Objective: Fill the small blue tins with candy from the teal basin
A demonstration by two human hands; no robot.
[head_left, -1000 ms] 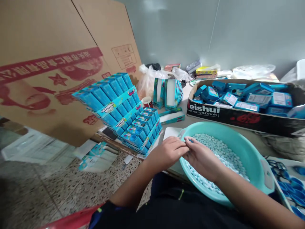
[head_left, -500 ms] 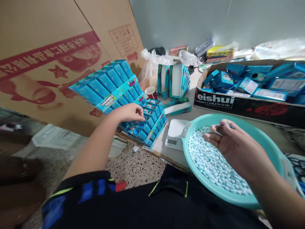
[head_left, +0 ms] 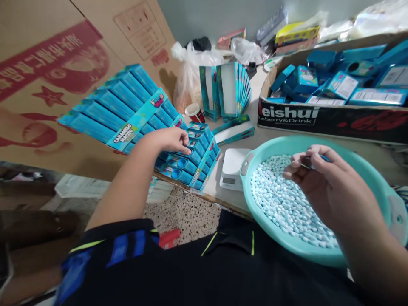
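Note:
My left hand rests over a row of small blue candy boxes with round holes in their tops. Its fingers are curled in at one of these holes, and whatever they pinch is hidden. Behind stands a stepped stack of longer blue boxes with a "Caramelo Macizo" strip. My right hand hovers above a turquoise basin, thumb and fingers pinched on a small flat blue piece. Pale blue and white candies cover the basin's floor.
A white scale sits between boxes and basin. Folded cartons and a paper cup stand behind. An open carton of blue boxes is at the back right. A large cardboard box rises at the left.
The view has shifted, so the stack appears farther left. My left hand stays at the small boxes. My right hand remains over the basin, and the blue piece between its fingers shows more clearly.

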